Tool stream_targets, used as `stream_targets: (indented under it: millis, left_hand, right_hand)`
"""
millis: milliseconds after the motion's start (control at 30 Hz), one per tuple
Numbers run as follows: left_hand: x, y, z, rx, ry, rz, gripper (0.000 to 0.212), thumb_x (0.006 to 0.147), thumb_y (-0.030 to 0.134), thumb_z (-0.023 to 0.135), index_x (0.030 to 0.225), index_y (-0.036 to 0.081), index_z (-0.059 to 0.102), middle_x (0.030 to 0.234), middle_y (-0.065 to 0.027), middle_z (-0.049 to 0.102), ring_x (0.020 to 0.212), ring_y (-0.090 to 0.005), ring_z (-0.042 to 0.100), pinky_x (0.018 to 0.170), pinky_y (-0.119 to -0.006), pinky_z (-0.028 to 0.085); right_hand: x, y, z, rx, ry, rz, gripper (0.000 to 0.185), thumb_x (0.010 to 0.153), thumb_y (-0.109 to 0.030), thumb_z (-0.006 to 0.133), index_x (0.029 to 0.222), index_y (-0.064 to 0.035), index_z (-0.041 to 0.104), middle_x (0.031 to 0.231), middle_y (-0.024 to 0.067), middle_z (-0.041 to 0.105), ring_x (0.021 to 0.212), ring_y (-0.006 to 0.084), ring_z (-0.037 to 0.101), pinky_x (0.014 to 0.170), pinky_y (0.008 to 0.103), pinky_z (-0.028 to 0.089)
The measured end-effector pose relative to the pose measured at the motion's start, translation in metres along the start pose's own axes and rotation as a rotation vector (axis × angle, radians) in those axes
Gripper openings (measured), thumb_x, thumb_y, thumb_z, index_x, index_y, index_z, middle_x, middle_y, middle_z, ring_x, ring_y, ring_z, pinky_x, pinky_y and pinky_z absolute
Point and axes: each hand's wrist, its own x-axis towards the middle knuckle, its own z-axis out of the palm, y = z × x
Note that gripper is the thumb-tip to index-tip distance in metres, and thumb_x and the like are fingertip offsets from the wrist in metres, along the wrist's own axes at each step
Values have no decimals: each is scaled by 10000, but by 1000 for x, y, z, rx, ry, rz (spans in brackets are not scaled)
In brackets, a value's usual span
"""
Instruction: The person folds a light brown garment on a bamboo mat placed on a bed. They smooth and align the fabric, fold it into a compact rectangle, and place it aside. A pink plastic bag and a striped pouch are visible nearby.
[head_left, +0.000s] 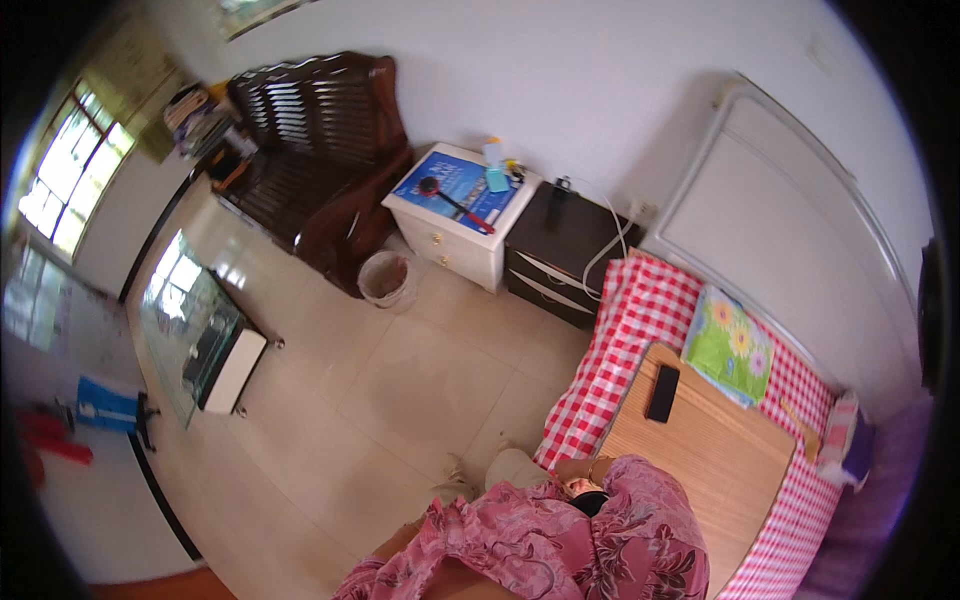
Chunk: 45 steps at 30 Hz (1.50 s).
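My right hand (574, 471), a bracelet at its wrist, is low in front of my body beside the near edge of a wood-grain board (697, 450). The pink patterned sleeve and clothing hide part of it. Just below it show a small patterned item and a black object (589, 502); whether my fingers hold either is unclear. Of my left hand (399, 538), only a strip of skin shows past the sleeve, its fingers hidden. On the board lies a black smartphone (662, 394). A green flowered packet (729, 341) overlaps the board's far edge.
The board rests on a red-and-white checked cloth (581, 405). Beyond stand a dark cabinet (574, 225) with a white cable, a white drawer cabinet (442, 240), a waste bin (388, 281) and a wooden bench (322, 157). A glass-topped table (176, 322) stands left.
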Motion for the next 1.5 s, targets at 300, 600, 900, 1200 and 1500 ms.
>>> stream_targets:
  millis: [300,600,900,1200,1500]
  left_hand:
    - [0,155,2,-434,152,723,430,868,402,633,1135,66,630,994,-176,651,938,-312,625,805,-387,488]
    - [24,192,99,-590,72,946,639,876,577,579,997,-50,595,943,-54,607,867,-139,520,788,-322,426]
    - [9,221,125,-361,221,1048,400,955,293,466,1014,-75,610,1050,-180,668,976,-238,589,884,-351,441]
    - [-6,227,129,-164,247,1109,291,880,228,580,1024,-26,575,984,-147,628,910,-236,557,828,-369,429]
    - [31,252,125,-9,459,1123,359,878,306,542,961,-38,602,903,-180,660,855,-267,604,782,-373,469]
  right_hand:
    - [-20,-8,-72,-325,178,-157,434,858,-369,543,889,41,681,897,266,668,828,401,659,718,493,502]
    - [-16,-13,-84,-258,-7,-571,424,871,-440,603,799,-24,644,710,138,628,646,239,599,585,380,451]
    - [-15,38,-53,-106,-381,-521,340,946,-317,617,1009,5,704,757,-17,655,708,107,581,705,285,484]
    - [-35,-7,-62,-284,-260,-479,320,950,-281,597,1042,9,695,804,14,679,753,144,616,750,295,511]
    - [-32,-52,-64,-335,-48,-500,309,941,-282,590,1003,4,688,802,51,676,758,183,626,741,328,512]
